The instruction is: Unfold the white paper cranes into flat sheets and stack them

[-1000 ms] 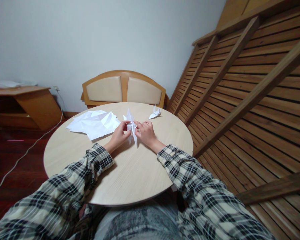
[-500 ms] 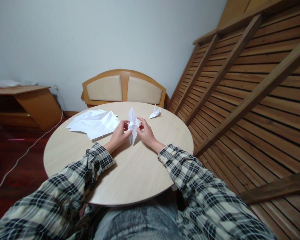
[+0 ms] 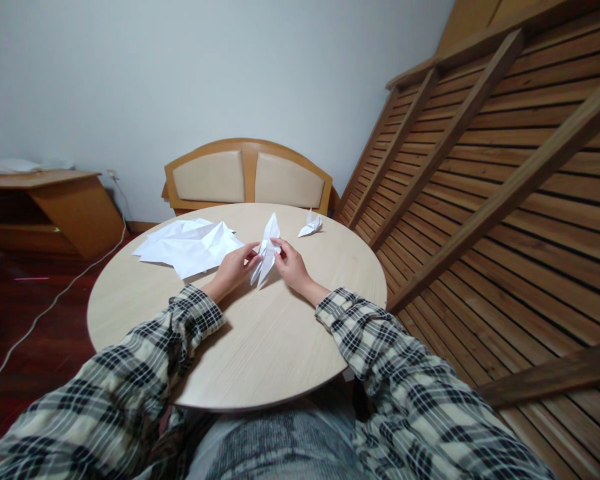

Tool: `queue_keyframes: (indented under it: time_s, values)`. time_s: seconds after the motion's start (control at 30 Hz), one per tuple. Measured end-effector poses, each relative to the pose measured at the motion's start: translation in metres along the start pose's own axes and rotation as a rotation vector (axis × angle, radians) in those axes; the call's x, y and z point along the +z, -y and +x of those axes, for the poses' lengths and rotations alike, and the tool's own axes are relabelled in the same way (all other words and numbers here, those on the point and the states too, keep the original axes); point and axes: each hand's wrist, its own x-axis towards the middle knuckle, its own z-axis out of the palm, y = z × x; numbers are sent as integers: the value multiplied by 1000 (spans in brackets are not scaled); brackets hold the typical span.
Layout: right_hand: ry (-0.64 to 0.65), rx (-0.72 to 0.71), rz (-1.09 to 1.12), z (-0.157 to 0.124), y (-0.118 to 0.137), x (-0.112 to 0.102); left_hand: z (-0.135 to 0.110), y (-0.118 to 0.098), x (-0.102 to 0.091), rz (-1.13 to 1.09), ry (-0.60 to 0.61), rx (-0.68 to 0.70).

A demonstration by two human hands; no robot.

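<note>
A long, pointed piece of folded white paper [image 3: 267, 251] is held just above the round wooden table [image 3: 260, 347]. My left hand [image 3: 233, 268] pinches its left side, fingers closed on it. My right hand [image 3: 291, 262] grips its right side near the middle, fingers also closed. The paper leans with its upper tip to the right. Both arms wear plaid sleeves.
A pile of creased white sheets [image 3: 187, 245] lies on the table to the left of my hands. A small folded paper figure [image 3: 311, 227] sits at the far right edge. A padded wooden chair [image 3: 247, 177] stands behind the table. Slatted wooden stairs [image 3: 480, 173] rise on the right.
The folded paper has turned from nearly upright to leaning right. My left hand slid slightly lower and left along it; my right hand stayed near the middle.
</note>
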Motion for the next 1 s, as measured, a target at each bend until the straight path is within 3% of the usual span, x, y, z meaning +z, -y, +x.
queue_keyframes:
  time_s: [0.23,0.53,0.87,1.0]
  values:
    - [-12,14,8,0,-4,0,-3,-3,-1,-7,-56,-20]
    - [-24,28,6,0,-8,2,-1,-10,1,-231,-93,-81]
    - [-32,56,11,-1,-15,2,0,-8,6,-758,-70,-336]
    - [-31,84,36,-1,-17,3,0,-9,6,-817,-79,-377]
